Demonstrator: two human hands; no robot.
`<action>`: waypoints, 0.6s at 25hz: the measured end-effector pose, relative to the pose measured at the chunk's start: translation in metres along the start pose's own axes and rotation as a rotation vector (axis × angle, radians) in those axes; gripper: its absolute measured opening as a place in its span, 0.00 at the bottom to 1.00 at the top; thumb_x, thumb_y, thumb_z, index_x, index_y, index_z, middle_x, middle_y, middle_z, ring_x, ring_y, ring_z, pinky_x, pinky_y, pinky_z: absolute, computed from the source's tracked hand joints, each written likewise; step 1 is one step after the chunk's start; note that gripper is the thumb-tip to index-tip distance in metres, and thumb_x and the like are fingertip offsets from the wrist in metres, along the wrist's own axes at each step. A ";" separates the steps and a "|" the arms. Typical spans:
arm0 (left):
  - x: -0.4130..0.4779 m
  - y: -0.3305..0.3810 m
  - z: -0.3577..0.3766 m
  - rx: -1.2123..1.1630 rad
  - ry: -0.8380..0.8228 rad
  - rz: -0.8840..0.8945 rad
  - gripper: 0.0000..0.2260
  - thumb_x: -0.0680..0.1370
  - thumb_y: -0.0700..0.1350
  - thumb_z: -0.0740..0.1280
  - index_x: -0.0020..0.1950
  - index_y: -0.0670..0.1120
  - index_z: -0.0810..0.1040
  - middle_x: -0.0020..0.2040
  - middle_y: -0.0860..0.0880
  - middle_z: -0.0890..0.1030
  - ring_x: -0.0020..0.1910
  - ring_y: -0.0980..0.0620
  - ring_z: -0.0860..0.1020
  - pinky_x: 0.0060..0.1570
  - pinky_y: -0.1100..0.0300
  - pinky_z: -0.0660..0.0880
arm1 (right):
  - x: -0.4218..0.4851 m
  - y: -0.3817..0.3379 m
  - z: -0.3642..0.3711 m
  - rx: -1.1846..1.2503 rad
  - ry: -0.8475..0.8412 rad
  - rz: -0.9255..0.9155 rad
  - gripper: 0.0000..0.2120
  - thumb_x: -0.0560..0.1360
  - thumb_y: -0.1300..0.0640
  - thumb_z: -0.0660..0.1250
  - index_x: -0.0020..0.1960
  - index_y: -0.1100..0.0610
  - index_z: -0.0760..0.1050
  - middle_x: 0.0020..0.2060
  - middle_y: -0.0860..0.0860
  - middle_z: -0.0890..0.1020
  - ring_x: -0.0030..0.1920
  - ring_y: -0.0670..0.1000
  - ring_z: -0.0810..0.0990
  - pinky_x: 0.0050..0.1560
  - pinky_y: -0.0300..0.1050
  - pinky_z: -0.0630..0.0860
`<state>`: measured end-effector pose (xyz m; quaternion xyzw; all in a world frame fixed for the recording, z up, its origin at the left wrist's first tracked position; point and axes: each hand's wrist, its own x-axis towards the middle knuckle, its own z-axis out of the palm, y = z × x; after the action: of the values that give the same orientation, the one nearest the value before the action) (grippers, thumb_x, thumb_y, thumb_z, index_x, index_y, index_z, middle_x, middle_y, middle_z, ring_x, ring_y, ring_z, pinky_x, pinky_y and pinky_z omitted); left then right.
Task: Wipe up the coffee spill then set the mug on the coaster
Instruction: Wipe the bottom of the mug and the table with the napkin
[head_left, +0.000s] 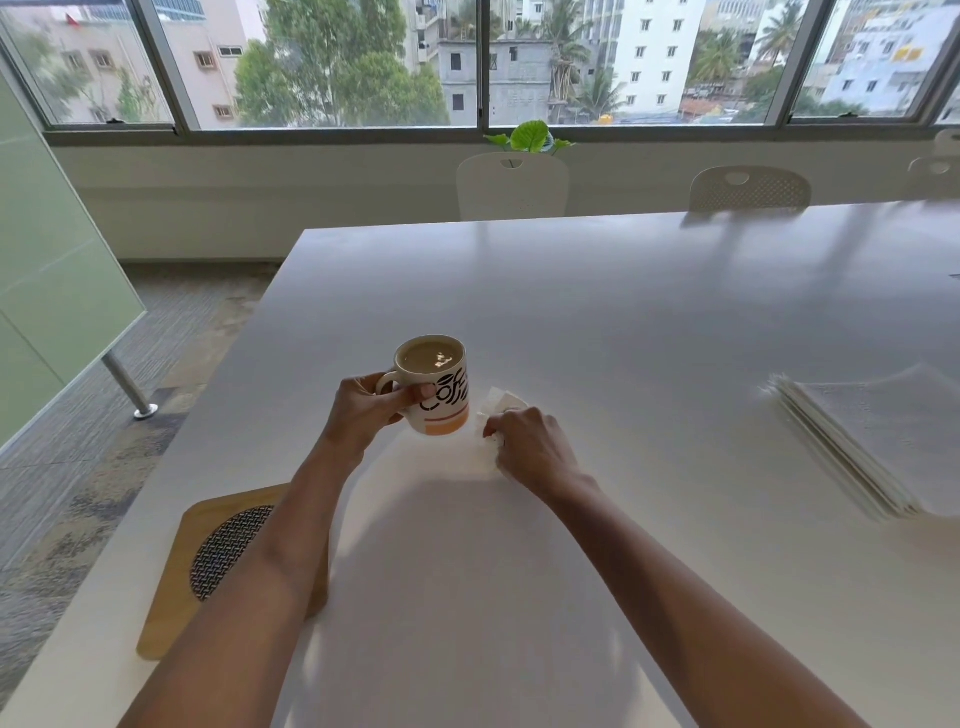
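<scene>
left hand (370, 410): wrapped around the handle side of the mug (435, 384), fingers closed on it, thumb across the printed side

mug: looks lifted a bit off the white table (623, 338), honestly can't tell for sure if the base is clear of it; it's upright, still pretty full of milky coffee, sitting mid-table just left of the tissue

right hand (530, 447): bunched down on a crumpled white tissue (493, 421), fingers curled tight on it, pressing it to the table right beside the mug

spill: can't actually see any brown puddle from here, so either it's mostly soaked up or it's hidden under the tissue and hand

coaster (218, 551): wooden square with a woven round centre, near left corner of the table, partly under the left forearm, nothing on it

spare napkins (872, 441): stack off to the right, well apart from the action

progress: I'd say wiping is in hand or nearly done; mug-to-coaster bit hasn't happened yet, and it's a short trip back toward the near left
</scene>
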<state>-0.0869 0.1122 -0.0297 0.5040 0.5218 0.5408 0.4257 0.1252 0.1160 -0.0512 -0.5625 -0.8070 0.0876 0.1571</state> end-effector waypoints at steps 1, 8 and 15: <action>0.001 -0.001 0.000 0.002 -0.003 0.001 0.06 0.66 0.43 0.79 0.33 0.53 0.86 0.33 0.55 0.85 0.38 0.58 0.84 0.35 0.67 0.78 | 0.000 0.001 0.000 -0.010 -0.012 -0.001 0.22 0.70 0.68 0.62 0.57 0.50 0.82 0.55 0.53 0.84 0.52 0.59 0.82 0.51 0.48 0.77; 0.003 -0.007 0.002 0.003 -0.013 -0.009 0.05 0.66 0.42 0.79 0.35 0.52 0.86 0.35 0.54 0.86 0.40 0.56 0.84 0.38 0.64 0.80 | -0.011 -0.001 -0.001 -0.032 -0.091 0.009 0.22 0.72 0.66 0.61 0.62 0.51 0.79 0.58 0.56 0.82 0.55 0.60 0.80 0.56 0.51 0.77; 0.006 -0.009 0.005 0.015 -0.029 -0.015 0.09 0.68 0.41 0.79 0.31 0.53 0.84 0.31 0.57 0.83 0.38 0.57 0.83 0.43 0.59 0.80 | -0.031 -0.004 -0.003 -0.040 -0.144 0.002 0.26 0.69 0.66 0.60 0.64 0.51 0.78 0.60 0.55 0.81 0.58 0.62 0.78 0.56 0.50 0.78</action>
<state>-0.0837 0.1196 -0.0386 0.5111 0.5235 0.5263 0.4333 0.1324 0.0853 -0.0521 -0.5584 -0.8174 0.1119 0.0872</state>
